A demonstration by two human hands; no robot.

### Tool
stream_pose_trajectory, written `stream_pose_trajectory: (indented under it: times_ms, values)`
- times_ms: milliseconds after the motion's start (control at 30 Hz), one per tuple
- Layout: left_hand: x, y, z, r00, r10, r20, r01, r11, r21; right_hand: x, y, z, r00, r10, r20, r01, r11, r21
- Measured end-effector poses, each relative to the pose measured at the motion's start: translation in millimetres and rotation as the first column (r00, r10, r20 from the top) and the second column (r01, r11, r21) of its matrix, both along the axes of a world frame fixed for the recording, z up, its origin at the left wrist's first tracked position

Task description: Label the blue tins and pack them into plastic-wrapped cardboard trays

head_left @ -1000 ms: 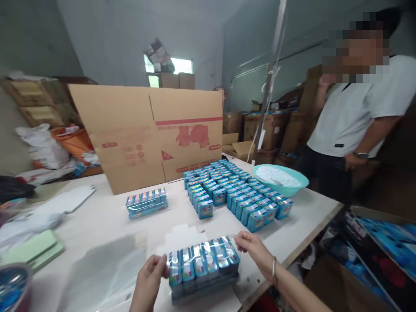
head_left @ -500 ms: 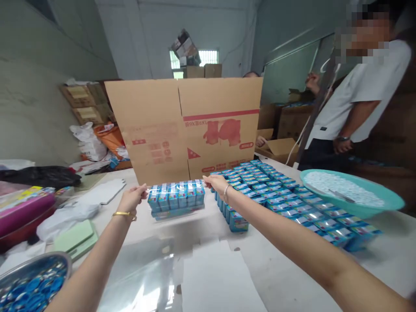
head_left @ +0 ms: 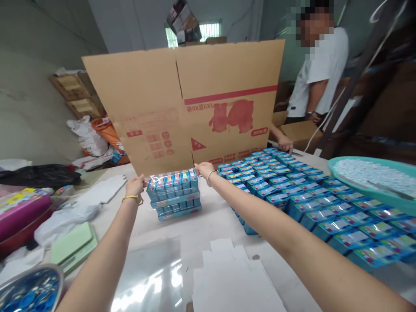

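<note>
Both my arms reach far out over the white table [head_left: 214, 216]. My left hand [head_left: 134, 186] and my right hand [head_left: 204, 168] pinch the two ends of a clear-wrapped pack of small blue boxes [head_left: 172, 183]. That pack rests on top of another wrapped pack [head_left: 177, 207] lying on the table, just in front of a tall open cardboard carton [head_left: 195, 104]. Both hands are closed on the wrap's ends.
Rows of loose blue boxes [head_left: 302, 199] fill the table's right side, beside a teal basin [head_left: 373, 177] of white bits. Clear film [head_left: 149, 277] and white card sheets [head_left: 234, 281] lie near me. A person in a white shirt [head_left: 316, 69] stands at the back right.
I carried the wrapped pack from the near edge out to the carton and lowered it onto the pack lying there.
</note>
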State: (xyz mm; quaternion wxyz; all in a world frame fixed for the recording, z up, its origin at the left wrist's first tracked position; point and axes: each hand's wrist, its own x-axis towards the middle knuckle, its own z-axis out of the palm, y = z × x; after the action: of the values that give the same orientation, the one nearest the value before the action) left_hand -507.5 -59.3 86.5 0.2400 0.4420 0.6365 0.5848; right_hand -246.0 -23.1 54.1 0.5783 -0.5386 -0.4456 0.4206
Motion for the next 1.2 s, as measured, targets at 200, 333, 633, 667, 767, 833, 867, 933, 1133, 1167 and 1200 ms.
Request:
stream_pose_trajectory:
  times_ms: [200,333,633,667,767,833,867,933,1133,1167,1200]
  values:
    - [5,-5,1.4,0.999,0.024,0.027,-0.023,1.000,-0.022,1,-1,-2.7,1.000,-0.001,0.020,0.001,0.999,0.033]
    - [9,-6,3.2,1.000,0.019,-0.017,-0.019,1.000,-0.005,0,-2,-3.9,0.996,-0.011,0.089,0.004,0.997,0.074]
    - [20,-65,-3.2,0.805,-0.009,-0.593,0.032,0.999,0.029,55,-97,-21.8,0.689,-0.121,0.715,-0.174,0.930,0.325]
    - [28,-88,-12.7,0.701,-0.092,-0.708,0.164,0.986,0.035,68,-129,-34.3,0.615,-0.075,0.785,-0.305,0.895,0.325]
    - [61,-185,-52.5,0.416,-0.512,-0.752,0.560,0.795,-0.232,108,-244,-76.0,0.436,0.164,0.885,-0.640,0.748,0.177]
    - [88,-263,-84.3,0.224,-0.728,-0.647,0.676,0.595,-0.435,134,-322,-101.2,0.354,0.274,0.894,-0.685,0.727,0.048]
    - [101,-300,-100.2,0.138,-0.787,-0.601,0.693,0.510,-0.509,146,-356,-111.9,0.314,0.320,0.894,-0.686,0.727,-0.019]
    - [125,-363,-129.5,0.037,-0.829,-0.558,0.701,0.419,-0.576,166,-410,-129.0,0.264,0.380,0.886,-0.660,0.742,-0.122]
    - [163,-441,-173.3,0.138,-0.801,-0.582,0.680,0.504,-0.532,184,-474,-154.3,0.184,0.451,0.873,-0.614,0.747,-0.256]
    - [165,-443,-174.2,0.160,-0.799,-0.579,0.685,0.512,-0.518,183,-477,-156.4,0.177,0.437,0.882,-0.601,0.757,-0.255]
    - [166,-444,-174.1,0.175,-0.803,-0.570,0.694,0.511,-0.507,183,-478,-158.1,0.170,0.420,0.891,-0.590,0.768,-0.250]
